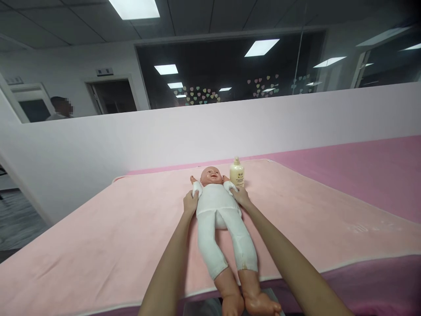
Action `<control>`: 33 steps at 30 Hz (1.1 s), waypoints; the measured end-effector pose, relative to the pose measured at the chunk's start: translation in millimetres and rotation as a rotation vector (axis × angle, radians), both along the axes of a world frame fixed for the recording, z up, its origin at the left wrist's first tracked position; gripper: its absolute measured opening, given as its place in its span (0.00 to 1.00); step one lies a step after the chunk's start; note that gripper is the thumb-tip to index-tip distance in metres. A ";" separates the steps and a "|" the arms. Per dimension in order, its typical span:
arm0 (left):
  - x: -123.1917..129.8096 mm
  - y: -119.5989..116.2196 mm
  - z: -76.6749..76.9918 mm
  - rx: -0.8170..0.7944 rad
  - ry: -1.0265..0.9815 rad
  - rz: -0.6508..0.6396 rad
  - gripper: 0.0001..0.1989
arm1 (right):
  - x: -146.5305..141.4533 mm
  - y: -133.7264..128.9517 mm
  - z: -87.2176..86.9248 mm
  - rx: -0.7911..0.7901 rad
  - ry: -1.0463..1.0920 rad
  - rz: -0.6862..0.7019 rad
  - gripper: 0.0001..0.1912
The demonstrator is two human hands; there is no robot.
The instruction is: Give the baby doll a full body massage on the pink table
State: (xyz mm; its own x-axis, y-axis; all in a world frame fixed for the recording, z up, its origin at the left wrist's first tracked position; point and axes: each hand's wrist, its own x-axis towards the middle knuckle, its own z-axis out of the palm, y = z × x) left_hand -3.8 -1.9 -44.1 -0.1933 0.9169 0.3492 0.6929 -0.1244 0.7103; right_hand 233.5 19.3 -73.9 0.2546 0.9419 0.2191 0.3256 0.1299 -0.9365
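Note:
A baby doll (215, 199) with a white cloth body lies on its back, head away from me and bare feet over the near edge. My left hand (190, 202) is closed round the doll's upper arm on the left side, thumb against the white sleeve. On the other side my right hand (242, 196) grips the doll's other arm in the same way. Both of the doll's small hands point up beside its head. Just beyond my right hand stands a pale yellow pump bottle (237, 173), upright, its lower part partly behind my hand.
A pink towel (131, 228) covers the padded table under the doll. Deeper pink padding (371, 175) shows at the right. Behind runs a low white wall (184, 136) with glass above it. A person (61, 107) is beyond the glass at the far left.

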 end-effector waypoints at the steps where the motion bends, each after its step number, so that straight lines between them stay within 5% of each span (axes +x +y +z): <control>1: 0.4 2.5 -0.2 -0.011 0.007 0.020 0.17 | -1.6 2.6 0.6 -0.013 -0.024 -0.015 0.15; 10: 7.6 0.6 -0.2 -0.042 0.027 0.147 0.21 | -10.5 8.7 -2.5 -0.042 -0.101 -0.087 0.16; 16: -0.9 -7.6 -3.9 0.041 -0.168 -0.032 0.18 | 5.4 -5.5 -4.3 0.014 0.026 0.039 0.16; 20: -4.0 -11.9 -5.8 0.081 -0.483 -0.188 0.22 | 19.5 -8.8 -7.7 0.019 0.472 0.299 0.19; 22: -3.2 -14.0 -4.9 0.081 -0.606 -0.211 0.23 | 23.9 -7.7 -11.0 0.008 0.625 0.312 0.17; 28: -1.2 -18.6 -2.9 0.060 -0.775 -0.208 0.15 | 25.0 -6.2 -15.1 0.032 0.674 0.245 0.07; 33: 0.5 -16.1 -2.3 0.070 -0.749 -0.202 0.19 | 22.6 -9.7 -6.2 0.040 0.666 0.346 0.16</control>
State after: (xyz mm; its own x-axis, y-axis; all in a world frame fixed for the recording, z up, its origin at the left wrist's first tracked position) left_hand -3.2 -18.0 -46.4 -0.2320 0.9400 0.2502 -0.0095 -0.2594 0.9657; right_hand 256.1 9.6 -80.1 0.0364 0.9868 0.1578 -0.3742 0.1599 -0.9134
